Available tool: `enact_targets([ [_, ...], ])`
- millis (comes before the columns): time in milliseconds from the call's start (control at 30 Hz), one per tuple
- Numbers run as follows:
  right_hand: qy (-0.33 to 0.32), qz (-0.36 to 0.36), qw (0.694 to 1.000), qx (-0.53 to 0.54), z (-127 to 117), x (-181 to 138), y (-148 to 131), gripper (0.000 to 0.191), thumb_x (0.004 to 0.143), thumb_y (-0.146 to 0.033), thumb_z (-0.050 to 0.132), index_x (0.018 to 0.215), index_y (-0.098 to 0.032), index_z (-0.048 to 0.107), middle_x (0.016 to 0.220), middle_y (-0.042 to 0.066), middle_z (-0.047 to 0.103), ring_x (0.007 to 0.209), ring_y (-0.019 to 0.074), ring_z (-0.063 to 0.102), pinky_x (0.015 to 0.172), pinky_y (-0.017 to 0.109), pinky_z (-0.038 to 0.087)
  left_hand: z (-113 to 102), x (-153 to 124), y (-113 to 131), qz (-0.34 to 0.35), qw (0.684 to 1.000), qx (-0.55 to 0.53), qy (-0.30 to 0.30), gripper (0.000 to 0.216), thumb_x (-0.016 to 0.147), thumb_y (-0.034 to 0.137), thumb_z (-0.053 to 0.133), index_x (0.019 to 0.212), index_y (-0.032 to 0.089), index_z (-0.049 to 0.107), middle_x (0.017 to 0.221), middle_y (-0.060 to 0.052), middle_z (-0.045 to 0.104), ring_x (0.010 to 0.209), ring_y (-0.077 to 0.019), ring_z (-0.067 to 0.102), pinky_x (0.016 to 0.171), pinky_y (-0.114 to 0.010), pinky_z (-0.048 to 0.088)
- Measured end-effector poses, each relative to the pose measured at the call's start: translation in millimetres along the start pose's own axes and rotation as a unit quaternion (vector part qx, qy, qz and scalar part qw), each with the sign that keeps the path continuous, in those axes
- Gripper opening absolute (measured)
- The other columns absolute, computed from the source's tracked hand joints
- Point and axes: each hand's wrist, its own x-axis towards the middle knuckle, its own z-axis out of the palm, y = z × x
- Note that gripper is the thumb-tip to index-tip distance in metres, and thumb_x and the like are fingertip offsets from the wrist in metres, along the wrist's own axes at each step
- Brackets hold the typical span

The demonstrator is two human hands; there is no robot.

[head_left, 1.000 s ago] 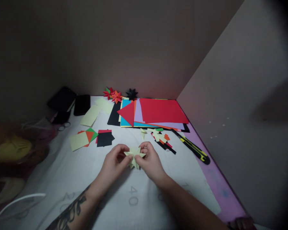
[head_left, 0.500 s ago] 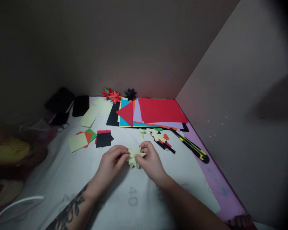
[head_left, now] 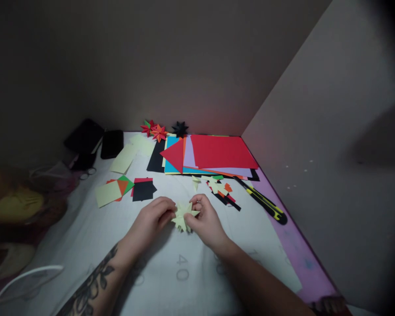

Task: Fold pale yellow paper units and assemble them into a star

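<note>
Between my hands is a pale yellow folded paper star (head_left: 183,215) with several points. My right hand (head_left: 208,226) pinches its right side, thumb on the near face and fingers behind. My left hand (head_left: 154,219) is closed at the star's left edge, its fingertips touching or gripping a point there; the thumb is mostly hidden. Beyond the hands lie paper scraps (head_left: 219,186) in pale yellow, orange, green and black. Left of them sit small squares of black paper (head_left: 143,191) and pale yellow paper (head_left: 108,194).
Finished paper stars in red-orange (head_left: 158,132) and black (head_left: 180,129) stand by the wall. Large coloured sheets (head_left: 224,151) lie stacked at the back. A yellow-black box cutter (head_left: 265,204) rests at right. Scissor handles (head_left: 87,174) and a black phone (head_left: 112,144) are at left.
My left thumb has shifted from the star's front to where it is mostly hidden behind the fingers. The star has tilted slightly; my right hand keeps its pinch.
</note>
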Motion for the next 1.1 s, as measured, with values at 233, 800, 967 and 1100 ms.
enact_targets([
  [233, -0.016, 0.004, 0.999, 0.029, 0, -1, -1, 0.031, 0.067, -0.013, 0.056, 0.093, -0.024, 0.041, 0.068, -0.009, 0.055, 0.045, 0.007, 0.05, 0.04, 0.016, 0.037, -5, 0, 2, 0.02, 0.999, -0.013, -0.033, 0.016, 0.087, 0.008, 0.051, 0.09, 0.021, 0.06, 0.094, -0.003, 0.063, 0.088, -0.0146, 0.061, 0.078, -0.025, 0.048],
  [800, -0.026, -0.003, 0.999, 0.018, 1, -1, 1, 0.031, 0.067, -0.012, 0.056, 0.093, -0.024, 0.043, 0.068, -0.01, 0.054, 0.044, 0.0057, 0.047, 0.04, 0.015, 0.035, -15, 2, 11, 0.004, 0.995, -0.054, -0.088, 0.019, 0.088, 0.01, 0.043, 0.081, 0.02, 0.057, 0.09, -0.004, 0.06, 0.084, -0.0151, 0.057, 0.074, -0.026, 0.046],
  [967, -0.032, 0.003, 0.999, 0.026, 0, -1, 0, 0.031, 0.067, -0.013, 0.056, 0.093, -0.024, 0.042, 0.066, -0.011, 0.053, 0.042, 0.0056, 0.048, 0.038, 0.015, 0.034, -14, 4, 7, -0.014, 0.993, -0.072, -0.089, 0.014, 0.089, 0.016, 0.045, 0.081, 0.019, 0.055, 0.088, -0.005, 0.06, 0.081, -0.0163, 0.056, 0.074, -0.028, 0.045],
  [1100, -0.023, -0.006, 1.0, 0.017, 1, -2, 2, 0.031, 0.067, -0.012, 0.056, 0.092, -0.024, 0.043, 0.067, -0.011, 0.052, 0.042, 0.005, 0.047, 0.039, 0.014, 0.034, -8, 2, 8, -0.071, 0.993, -0.074, -0.059, 0.011, 0.089, 0.019, 0.045, 0.08, 0.02, 0.052, 0.081, -0.001, 0.058, 0.073, -0.0144, 0.054, 0.066, -0.025, 0.043],
])
